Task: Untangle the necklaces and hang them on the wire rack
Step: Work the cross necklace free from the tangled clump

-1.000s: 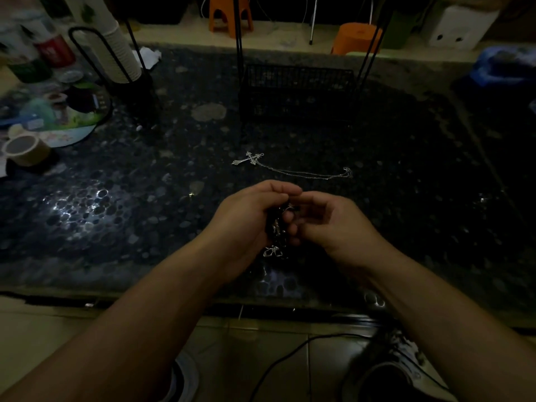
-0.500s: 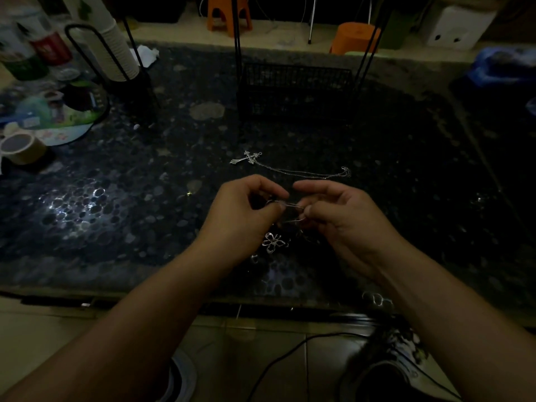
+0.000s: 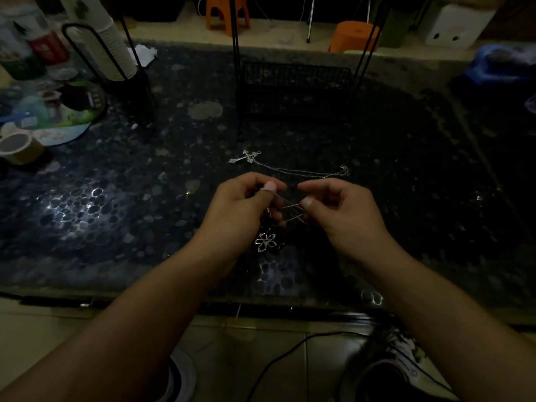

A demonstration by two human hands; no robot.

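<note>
Both hands are hovering over a dark pebbled counter (image 3: 121, 216), the left hand (image 3: 240, 210) and right hand (image 3: 339, 213) each pinching thin chain strands (image 3: 291, 208) stretched between them. A flower pendant (image 3: 265, 242) is dangling just below. A cross necklace (image 3: 278, 165) is lying just beyond the hands, with the wire rack (image 3: 293, 88) farther back.

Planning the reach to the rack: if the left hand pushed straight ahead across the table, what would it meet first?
Probably the cross necklace lying just beyond the left hand, before the wire rack; depth is uncertain.
</note>
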